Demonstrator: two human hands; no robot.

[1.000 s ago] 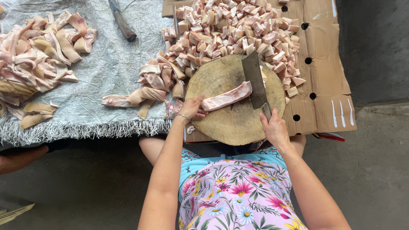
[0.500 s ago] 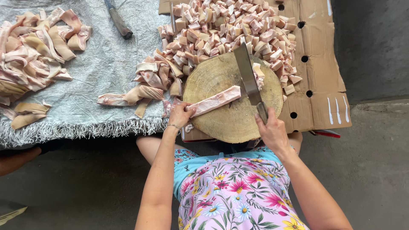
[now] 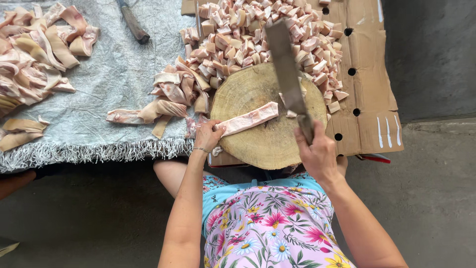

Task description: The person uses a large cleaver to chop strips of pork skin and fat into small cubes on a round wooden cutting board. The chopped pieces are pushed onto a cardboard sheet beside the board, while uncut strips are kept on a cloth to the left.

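Left hand (image 3: pixel 209 135) is pinning the meat strip (image 3: pixel 248 119) at the chopping block's (image 3: pixel 263 144) left edge; strip is running right across it. Right hand (image 3: pixel 317 154), closed on the cleaver (image 3: pixel 287 69), is holding it raised over the strip's free end.

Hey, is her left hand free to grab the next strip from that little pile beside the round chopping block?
Probably not right now: the left hand is pinning the meat strip on the chopping block. The pile of strips lies just beside it with nothing between, so letting go would free the way.
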